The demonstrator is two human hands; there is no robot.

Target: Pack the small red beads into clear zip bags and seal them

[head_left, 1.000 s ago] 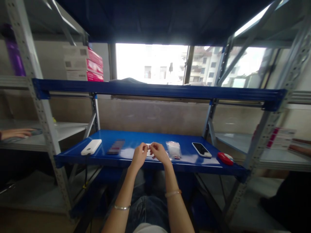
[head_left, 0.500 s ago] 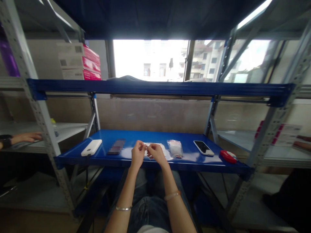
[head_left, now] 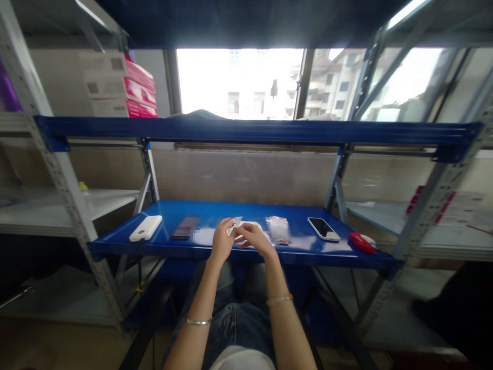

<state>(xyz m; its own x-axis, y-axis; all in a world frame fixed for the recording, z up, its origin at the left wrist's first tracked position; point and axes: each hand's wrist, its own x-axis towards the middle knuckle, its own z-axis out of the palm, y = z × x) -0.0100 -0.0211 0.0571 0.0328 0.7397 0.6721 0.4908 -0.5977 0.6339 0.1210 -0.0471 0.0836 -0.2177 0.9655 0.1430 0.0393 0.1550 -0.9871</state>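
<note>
My left hand [head_left: 222,240] is closed around a small clear plastic bag [head_left: 236,222], whose top sticks up past the fingers. My right hand [head_left: 254,238] reaches in from the other side, thumb and index finger pinched at the bag; what is between those fingertips is too small to make out. Behind and below both hands lies a white sheet or pile [head_left: 257,225], partly hidden by them. Just right of it rests a zip bag [head_left: 278,230] with white contents and some small dark reddish bits along its lower edge.
On the blue shelf [head_left: 219,209] lie a white power bank [head_left: 146,228] with a cable, a blurred-out dark item [head_left: 185,227], a phone [head_left: 323,229] and a red tape-measure-like object [head_left: 362,242]. A blue beam [head_left: 250,131] crosses above. Pink-and-white boxes [head_left: 140,90] stand upper left.
A clear bag now shows in my left hand, which has turned. My right hand has shifted slightly right, fingers more extended. The view has tilted a little; the co-worker's hand at left is out of sight.
</note>
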